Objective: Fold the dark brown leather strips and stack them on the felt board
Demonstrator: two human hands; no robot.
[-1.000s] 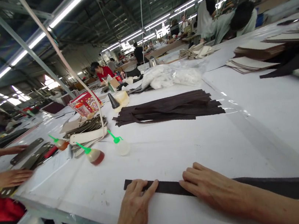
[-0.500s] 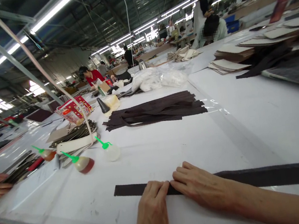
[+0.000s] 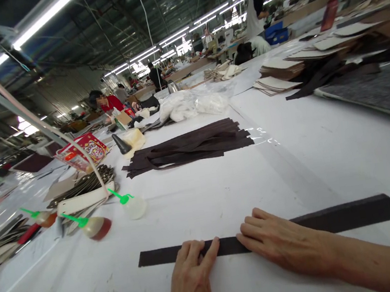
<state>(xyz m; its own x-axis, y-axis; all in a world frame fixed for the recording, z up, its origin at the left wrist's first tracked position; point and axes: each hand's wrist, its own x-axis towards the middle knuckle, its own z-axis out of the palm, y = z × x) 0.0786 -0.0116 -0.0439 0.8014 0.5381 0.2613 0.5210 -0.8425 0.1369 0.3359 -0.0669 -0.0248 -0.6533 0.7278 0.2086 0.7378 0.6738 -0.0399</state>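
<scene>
A long dark brown strip [image 3: 350, 216] lies across the white tabletop in front of me, narrow at its left part and wider to the right. My left hand [image 3: 191, 277] rests on the narrow part near the left end, fingers bent over the strip and one finger stretched along it. Further right, my right hand [image 3: 274, 243] has its fingers curled together on the strip's edge, the fingertips pinching or pressing it. A short bare stretch of strip shows between the hands. The undersides of my fingers are hidden.
A pile of dark strips [image 3: 194, 143] lies beyond my hands. Squeeze bottles with green nozzles [image 3: 97, 227] stand at left, near stacked straps [image 3: 86, 200] and a red bag [image 3: 90, 148]. Plastic bags [image 3: 192, 104] and stacked pale pieces [image 3: 276, 83] lie farther back. Other people work behind.
My hands have moved apart along the strip, and my left fingers have loosened. The strip's right end has swung upward in view. The view has shifted, and the co-worker's hand at left has left the frame.
</scene>
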